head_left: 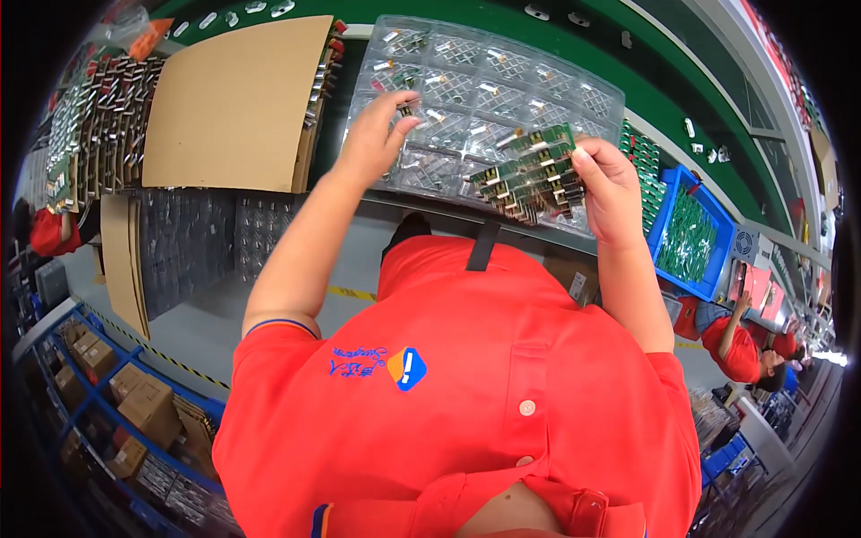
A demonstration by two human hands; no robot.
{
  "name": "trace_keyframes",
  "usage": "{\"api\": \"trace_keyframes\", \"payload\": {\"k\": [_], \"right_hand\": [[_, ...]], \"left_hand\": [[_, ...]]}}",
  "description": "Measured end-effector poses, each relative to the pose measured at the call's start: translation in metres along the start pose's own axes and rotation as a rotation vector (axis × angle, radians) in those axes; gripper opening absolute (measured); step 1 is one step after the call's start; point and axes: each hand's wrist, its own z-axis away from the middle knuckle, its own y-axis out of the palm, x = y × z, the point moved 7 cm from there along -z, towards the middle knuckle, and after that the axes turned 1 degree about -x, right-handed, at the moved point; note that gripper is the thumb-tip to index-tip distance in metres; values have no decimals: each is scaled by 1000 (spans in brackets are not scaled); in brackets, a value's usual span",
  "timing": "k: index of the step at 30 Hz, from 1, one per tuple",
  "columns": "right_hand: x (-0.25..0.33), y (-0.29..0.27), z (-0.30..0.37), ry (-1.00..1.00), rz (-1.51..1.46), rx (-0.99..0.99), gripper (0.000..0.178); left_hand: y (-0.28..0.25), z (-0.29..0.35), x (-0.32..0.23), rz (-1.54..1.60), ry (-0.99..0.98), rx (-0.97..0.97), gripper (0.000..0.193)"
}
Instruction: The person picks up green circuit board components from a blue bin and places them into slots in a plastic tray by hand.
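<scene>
Tray (538, 63) of clear blister pockets is laid on the green bench, most pockets already filled with small green circuit boards. A fanned stack of circuit boards (529, 175) is gripped in the right hand (605, 193), fingers clenched round it, over the tray's near right corner. One small board (405, 109) is pinched between thumb and fingertips of the left hand (372, 139), at the tray's left edge. Board should be lowered flat and square into its pocket, not forced; stack should be kept tight so nothing slips. Cardboard sheet (233, 99) is lying left of the tray, blue bin (686, 238) of boards right.
</scene>
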Motion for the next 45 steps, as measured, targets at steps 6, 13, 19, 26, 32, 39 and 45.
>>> {"api": "trace_keyframes", "payload": {"k": [6,13,19,26,32,39,45], "right_hand": [[-3,37,-14,31,141,-2,11],[-4,61,-24,93,244,49,18],[-8,79,-30,157,97,191,21],[-24,89,-32,283,2,272,19],[-14,66,-35,193,50,101,16],[-18,32,-36,173,60,44,16],[-21,23,-36,156,17,20,15]], "left_hand": [[-4,5,-14,129,-7,90,36],[-12,-2,-88,1030,-217,226,31],[-26,5,-85,970,-143,123,29],[-23,18,-69,953,-138,141,34],[-10,36,2,1096,-621,141,42],[-3,62,50,646,-693,142,35],[0,64,63,963,-793,27,33]]}}
